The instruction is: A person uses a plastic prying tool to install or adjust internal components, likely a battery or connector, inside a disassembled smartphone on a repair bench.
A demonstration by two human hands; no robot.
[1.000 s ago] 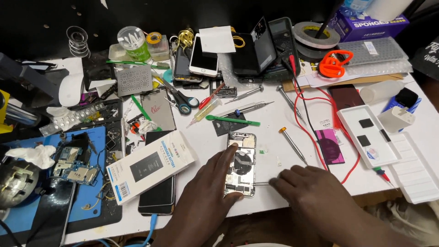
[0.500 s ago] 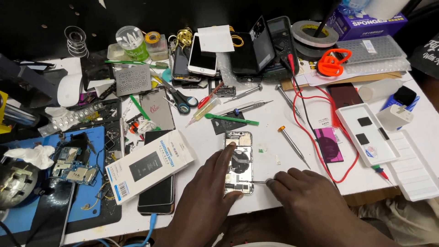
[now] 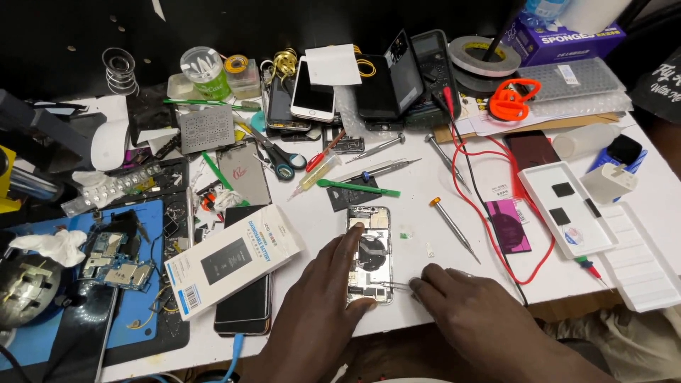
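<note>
White bench (image 3: 425, 312), heavily cluttered. Near the front edge, centre, lies an opened silver smartphone with its back off, inner boards and a dark round coil exposed (image 3: 370, 255); it sits lengthwise, top end pointing away from the person.

Left hand (image 3: 319, 312) rests on the bench at the phone's left side. Forefinger stretched out, its tip pressing on the phone's upper left edge; thumb laid against the lower left corner. Grip: a loose steadying pinch along the phone's side, not lifting it.

Right hand (image 3: 475, 312) lies flat to the right of the phone's lower end, fingers closed on thin metal tweezers (image 3: 397, 286). Tweezer tips point left and reach the phone's bottom section; whether they hold anything is too small to tell.

Just beside the phone on the right: two tiny loose parts, one green, one pale, too small to name. Further right, a slim screwdriver with an orange cap (image 3: 454, 228) lies diagonally, apart from the phone. Above the phone, a green plastic pry tool (image 3: 358, 187) rests on a dark square pad.

Left of the left hand, a flat white cardboard box with a black panel (image 3: 234, 259) overlaps a black phone lying face down (image 3: 242, 308). A red test lead (image 3: 489, 213) loops across the right half of the bench. Far left, a blue work mat (image 3: 42, 333) carries bare circuit boards.
</note>
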